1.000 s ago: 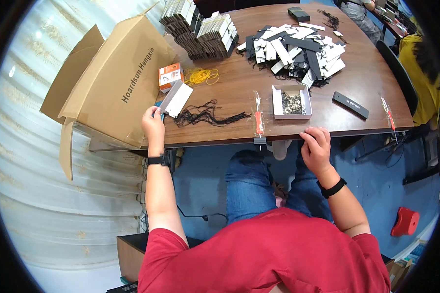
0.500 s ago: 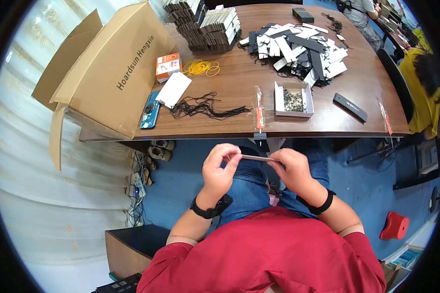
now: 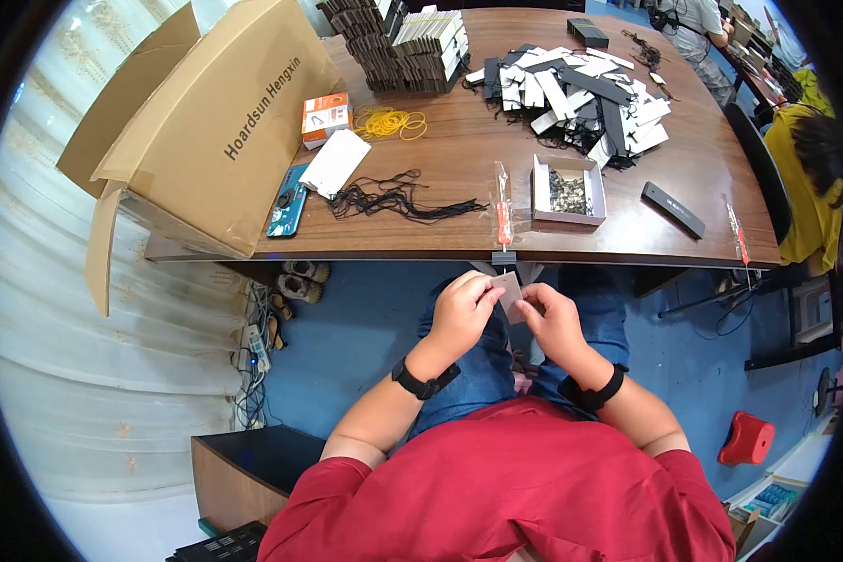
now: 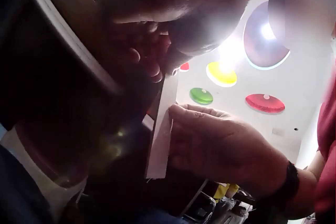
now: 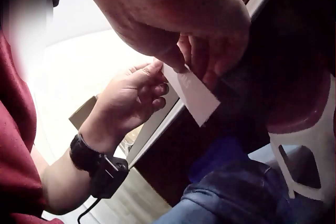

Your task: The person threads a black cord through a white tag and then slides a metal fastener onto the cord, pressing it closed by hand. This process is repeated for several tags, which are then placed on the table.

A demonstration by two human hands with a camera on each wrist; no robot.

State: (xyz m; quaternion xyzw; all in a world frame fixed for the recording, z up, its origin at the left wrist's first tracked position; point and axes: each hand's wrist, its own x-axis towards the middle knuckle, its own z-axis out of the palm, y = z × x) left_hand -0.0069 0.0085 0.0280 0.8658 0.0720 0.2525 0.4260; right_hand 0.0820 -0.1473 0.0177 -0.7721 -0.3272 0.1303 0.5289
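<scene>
Over the lap, just off the table's front edge, a small white card tag [image 3: 510,294] is held between both hands. My left hand [image 3: 464,314] pinches its upper end, and my right hand [image 3: 554,323] pinches its right side between thumb and finger. In the right wrist view the tag [image 5: 193,95] shows a flat, pale rectangular face, its lower end hanging free. The left wrist view shows the tag [image 4: 164,134] nearly edge-on as a long strip. A stack of white cards [image 3: 337,164] lies on the table at the left, beside a tangle of black cords [image 3: 403,199].
A large cardboard box [image 3: 244,122] stands at left, with a blue phone [image 3: 288,201] near it. An open box of small metal parts [image 3: 569,215], an orange-handled tool [image 3: 504,220] and a black bar [image 3: 672,210] lie along the front. Behind is a pile of black-and-white tags [image 3: 581,94].
My left hand came from the white cards on the table to the lap; my right hand drew back from the table edge. Both now hold the tag, its face turned up since half a second ago.
</scene>
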